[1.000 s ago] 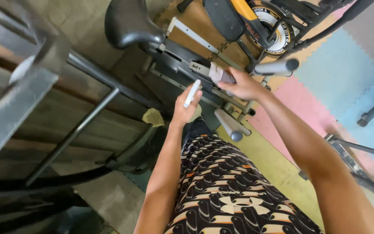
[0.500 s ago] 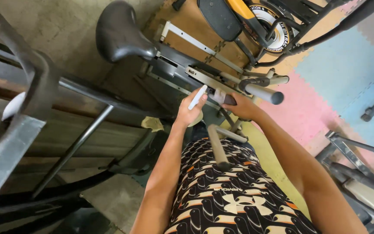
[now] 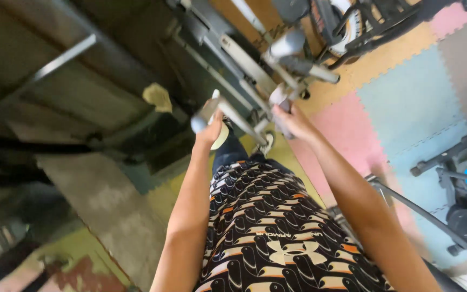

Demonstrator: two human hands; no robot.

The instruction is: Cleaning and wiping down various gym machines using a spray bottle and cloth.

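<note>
the person is standing over a grey metal exercise machine frame and reaching both arms forward to it. the left hand is wrapping around a grey padded handle bar that is sticking out toward the near left end of the frame, fingers closed on it; the rounded tip of the bar is showing just past the fist, so the grip is sitting close to the end, probably for leverage. the right hand is closing on a second short grey bar just beside the frame's middle rail, with the thumb side toward the machine. both hands are holding level with each other, one at each side of the rail, which looks like a way of steadying or steering the part between them. a shoe is showing below the hands on the yellow patch of the foam floor mat, right at the machine's near edge. a patterned shirt is filling the lower middle. another machine is standing well apart at the right edge of the mat.
</note>
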